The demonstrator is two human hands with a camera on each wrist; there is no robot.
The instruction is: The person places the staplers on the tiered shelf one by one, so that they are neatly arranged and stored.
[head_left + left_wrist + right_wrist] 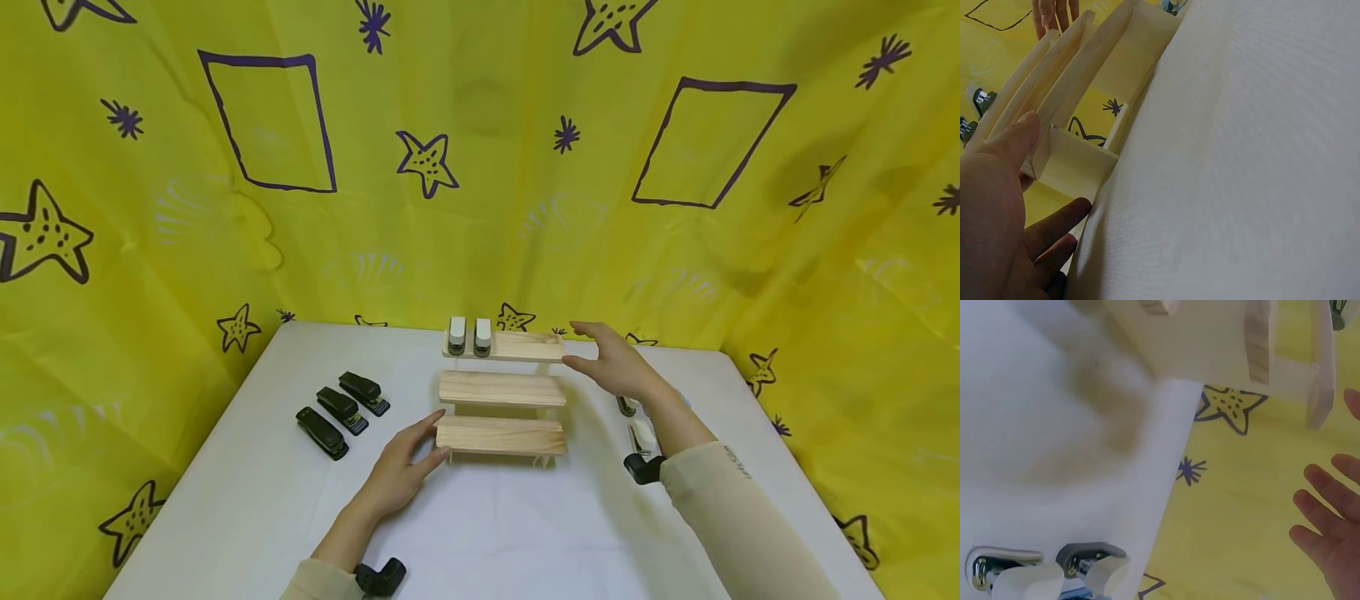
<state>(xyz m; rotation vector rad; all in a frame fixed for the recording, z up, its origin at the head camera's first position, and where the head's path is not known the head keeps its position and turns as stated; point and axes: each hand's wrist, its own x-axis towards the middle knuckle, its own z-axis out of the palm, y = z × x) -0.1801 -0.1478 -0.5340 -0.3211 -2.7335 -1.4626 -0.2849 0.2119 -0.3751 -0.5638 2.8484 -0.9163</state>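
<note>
Looking forward and down from the head over the flat white table toward the yellow star-printed fabric curtain, and, tilted and much nearer, from each wrist toward the left and right ends of the three-tiered pale-wood rack, shared by all views.

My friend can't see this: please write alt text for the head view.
A person's left grip holds the front left of a stepped wooden rack; the right grip is open beside its top step, which bears two white-topped items. Three black staplers lie left.
</note>
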